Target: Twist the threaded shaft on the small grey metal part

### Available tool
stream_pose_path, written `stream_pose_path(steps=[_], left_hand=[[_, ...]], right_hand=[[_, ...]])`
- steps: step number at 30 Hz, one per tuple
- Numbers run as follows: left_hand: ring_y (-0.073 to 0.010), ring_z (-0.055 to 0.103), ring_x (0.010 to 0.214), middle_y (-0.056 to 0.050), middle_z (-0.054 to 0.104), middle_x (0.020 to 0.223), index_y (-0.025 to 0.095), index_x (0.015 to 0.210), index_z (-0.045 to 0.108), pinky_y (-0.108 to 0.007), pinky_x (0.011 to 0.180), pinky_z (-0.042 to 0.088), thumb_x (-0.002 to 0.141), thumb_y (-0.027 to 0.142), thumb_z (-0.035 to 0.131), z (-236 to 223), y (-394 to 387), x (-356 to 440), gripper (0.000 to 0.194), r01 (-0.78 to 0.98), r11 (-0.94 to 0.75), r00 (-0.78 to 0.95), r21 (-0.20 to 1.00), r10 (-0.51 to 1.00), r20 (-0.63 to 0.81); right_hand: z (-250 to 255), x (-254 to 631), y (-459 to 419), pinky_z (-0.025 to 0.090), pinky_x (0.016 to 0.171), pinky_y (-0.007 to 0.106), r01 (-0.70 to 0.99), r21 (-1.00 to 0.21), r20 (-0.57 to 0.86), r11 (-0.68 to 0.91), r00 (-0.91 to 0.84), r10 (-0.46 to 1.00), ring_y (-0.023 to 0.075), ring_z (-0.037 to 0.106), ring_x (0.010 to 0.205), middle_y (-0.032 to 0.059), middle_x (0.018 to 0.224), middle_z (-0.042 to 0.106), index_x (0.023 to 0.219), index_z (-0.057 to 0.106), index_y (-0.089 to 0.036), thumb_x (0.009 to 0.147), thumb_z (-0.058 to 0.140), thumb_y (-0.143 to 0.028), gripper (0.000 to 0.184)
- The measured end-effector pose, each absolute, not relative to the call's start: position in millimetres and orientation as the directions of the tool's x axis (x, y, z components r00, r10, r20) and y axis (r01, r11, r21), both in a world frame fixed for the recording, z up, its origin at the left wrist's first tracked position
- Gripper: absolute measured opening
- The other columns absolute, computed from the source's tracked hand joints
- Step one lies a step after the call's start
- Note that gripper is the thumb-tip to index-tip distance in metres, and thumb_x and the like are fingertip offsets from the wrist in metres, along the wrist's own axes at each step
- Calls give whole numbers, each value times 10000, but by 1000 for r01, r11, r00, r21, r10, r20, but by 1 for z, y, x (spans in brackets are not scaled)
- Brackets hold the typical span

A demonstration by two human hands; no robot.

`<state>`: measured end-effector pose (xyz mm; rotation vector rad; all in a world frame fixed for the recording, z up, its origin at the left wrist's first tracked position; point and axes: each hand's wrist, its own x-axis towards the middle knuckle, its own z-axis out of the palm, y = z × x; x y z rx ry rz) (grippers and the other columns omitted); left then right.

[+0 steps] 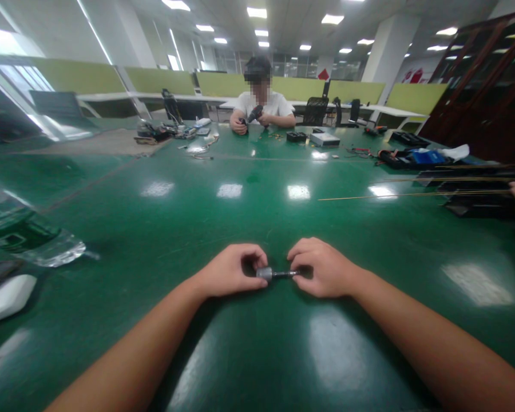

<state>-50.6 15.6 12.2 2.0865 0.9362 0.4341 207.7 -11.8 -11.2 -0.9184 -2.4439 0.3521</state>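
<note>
Head: bottle (30, 232) left of hands (229, 270)

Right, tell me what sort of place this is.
Most likely an open-plan office doubling as a workshop: lime-green desk partitions and a mesh-backed office chair point to the office, the drill-like tool held by a co-worker to the workshop.

The left hand (237, 272) pinches the grey end (264, 273) of a metal part (276, 274), and the right hand (324, 268) its thin shaft (284, 274) (both over the green desk (257, 220)). Opposite, a person (280, 104) holds a dark tool (256, 113).
</note>
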Motion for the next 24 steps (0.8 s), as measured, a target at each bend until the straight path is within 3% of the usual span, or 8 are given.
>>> stream_pose_path(steps=[24], left_hand=[[-165, 609, 779, -9, 654, 837, 149, 878, 676, -271, 733, 492, 690, 224, 792, 11, 16, -51, 234, 469, -411, 667, 782, 745, -8]], right_hand=[[-10, 209, -10, 468, 879, 367, 534, -405, 345, 742, -662, 665, 209, 651, 947, 52, 981, 730, 784, 694, -186, 721, 694, -177, 64]])
